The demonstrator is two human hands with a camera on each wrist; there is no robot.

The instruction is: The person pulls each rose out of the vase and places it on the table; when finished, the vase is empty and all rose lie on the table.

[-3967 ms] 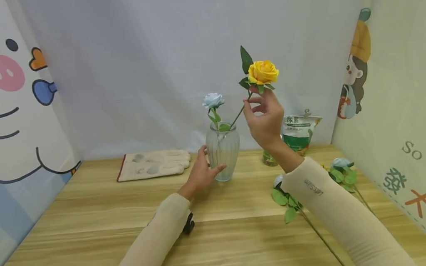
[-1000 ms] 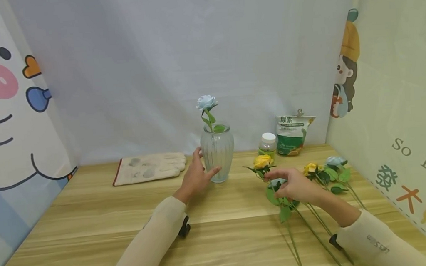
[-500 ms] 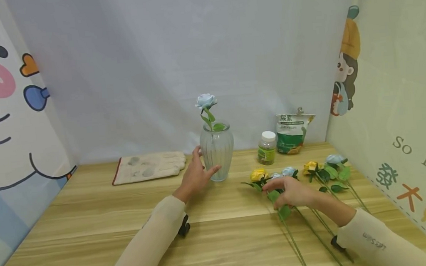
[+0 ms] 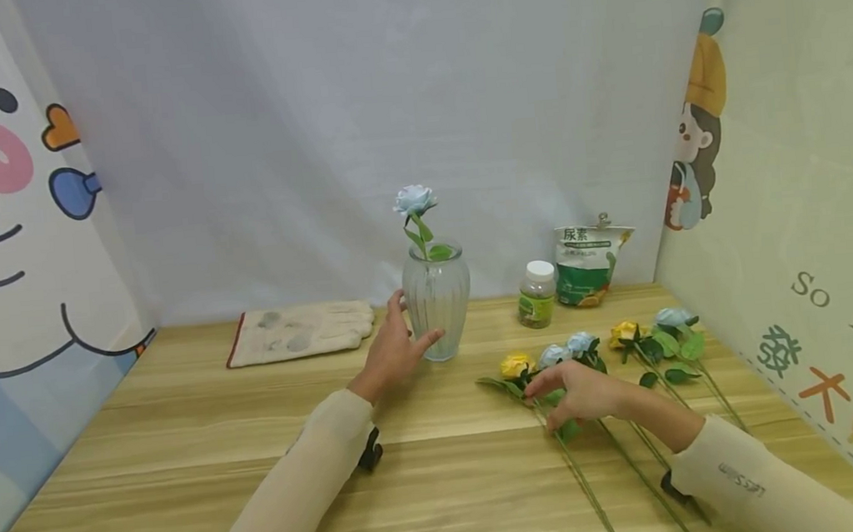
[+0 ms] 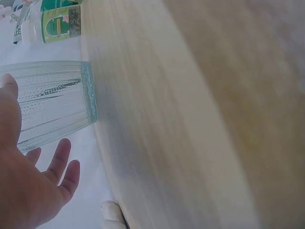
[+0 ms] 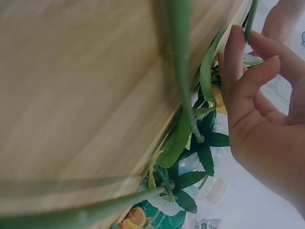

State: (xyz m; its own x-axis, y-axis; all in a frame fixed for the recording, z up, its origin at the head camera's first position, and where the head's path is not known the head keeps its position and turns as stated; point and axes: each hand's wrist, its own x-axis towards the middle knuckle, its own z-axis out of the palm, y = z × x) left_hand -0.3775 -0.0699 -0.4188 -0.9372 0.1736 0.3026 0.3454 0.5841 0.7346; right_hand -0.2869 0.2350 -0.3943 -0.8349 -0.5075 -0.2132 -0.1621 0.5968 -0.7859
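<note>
A clear ribbed glass vase (image 4: 437,298) stands at mid-table with one pale blue rose (image 4: 415,201) upright in it. My left hand (image 4: 394,348) is loosely spread at the vase's left side, thumb in front of the glass. In the left wrist view the other fingers (image 5: 59,160) stand beside the glass. To the right, my right hand (image 4: 583,391) pinches the stem of a yellow rose (image 4: 516,366) between thumb and fingertip, low over the table. The pinched stem (image 6: 251,21) shows at the fingertips in the right wrist view. Two blue roses (image 4: 554,356) lie beside this yellow one.
Another yellow rose (image 4: 625,333) and a blue rose (image 4: 673,318) lie farther right, stems toward the front. Behind stand a white-capped jar (image 4: 537,295) and a clipped green-and-white pouch (image 4: 590,263). Folded work gloves (image 4: 301,332) lie back left. Printed curtains surround the table.
From above the vase mouth, my right hand has brought the yellow rose down to the table on the right, then slightly nearer. My left hand stays at the vase.
</note>
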